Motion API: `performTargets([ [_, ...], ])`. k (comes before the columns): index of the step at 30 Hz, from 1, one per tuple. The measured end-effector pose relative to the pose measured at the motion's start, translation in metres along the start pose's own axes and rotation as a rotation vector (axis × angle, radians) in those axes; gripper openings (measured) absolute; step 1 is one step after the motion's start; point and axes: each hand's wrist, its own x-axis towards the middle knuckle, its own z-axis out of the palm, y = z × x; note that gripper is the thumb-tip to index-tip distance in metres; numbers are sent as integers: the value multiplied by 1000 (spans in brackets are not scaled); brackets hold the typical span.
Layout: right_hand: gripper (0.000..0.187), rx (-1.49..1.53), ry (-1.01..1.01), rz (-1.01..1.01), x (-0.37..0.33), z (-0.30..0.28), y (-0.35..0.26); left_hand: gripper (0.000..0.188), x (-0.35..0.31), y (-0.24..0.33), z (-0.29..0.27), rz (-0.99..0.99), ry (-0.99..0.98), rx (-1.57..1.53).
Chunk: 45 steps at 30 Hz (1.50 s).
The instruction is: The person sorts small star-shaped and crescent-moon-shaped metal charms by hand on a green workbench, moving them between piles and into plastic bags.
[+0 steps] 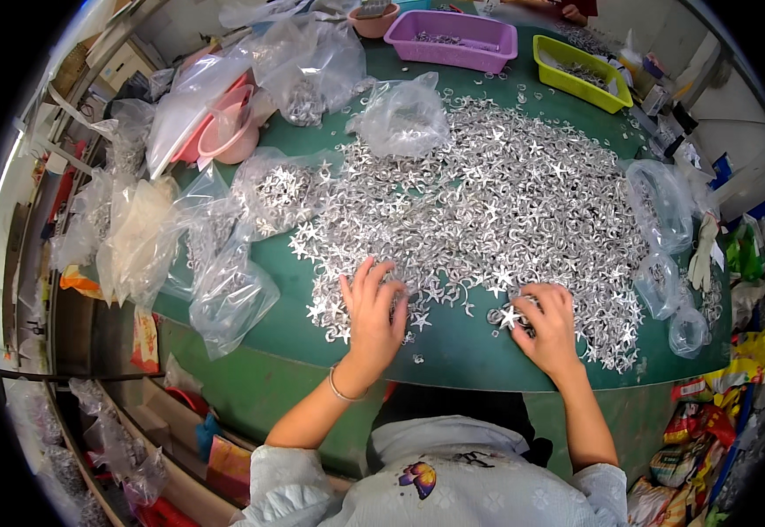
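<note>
A broad heap of small silver metal pieces point(523, 202), many star-shaped and others curved or ring-like, covers much of the green table point(461, 356). At its near left edge rests my left hand point(375, 314), fingers spread and slightly bent over the pieces, thumb apart. My right hand point(547, 328) is at the near edge further right, its fingers curled and parted from the thumb. By those fingertips lies a silver star piece point(510, 317), with a few ring-like pieces beside it. A single star piece point(420, 321) lies between the hands, closer to the left.
Clear plastic bags point(231, 294) with metal pieces crowd the table's left side, near pink basins point(231, 132). A purple basin point(452, 54) and a yellow-green basin point(582, 75) stand at the far side. More plastic bags point(660, 206) and a pale glove point(703, 253) are at right.
</note>
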Motion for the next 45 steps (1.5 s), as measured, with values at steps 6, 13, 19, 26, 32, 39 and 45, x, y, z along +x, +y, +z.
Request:
performTargets([
  [6, 25, -20, 229, 190, -6, -6, 15, 28, 13, -17, -14, -106, 84, 58],
  [13, 16, -105, 338, 424, 0, -17, 16, 33, 2, 17, -28, -100, 74, 31],
  [19, 31, 59, 4, 200, 0, -17, -19, 30, -35, 39, -43, -41, -383, -169],
  [26, 26, -79, -197, 70, 6, -1, -29, 22, -52, 37, -28, -57, -365, -251],
  [32, 10, 84, 45, 132, 7, 4, -19, 21, -50, 43, -14, -75, -241, -295],
  [39, 13, 111, 70, 155, 4, -4, -22, 24, -46, 53, -8, -68, -226, -301],
  [45, 19, -8, -137, 25, -3, -1, -32, 27, -42, 61, -2, -40, -236, -262],
])
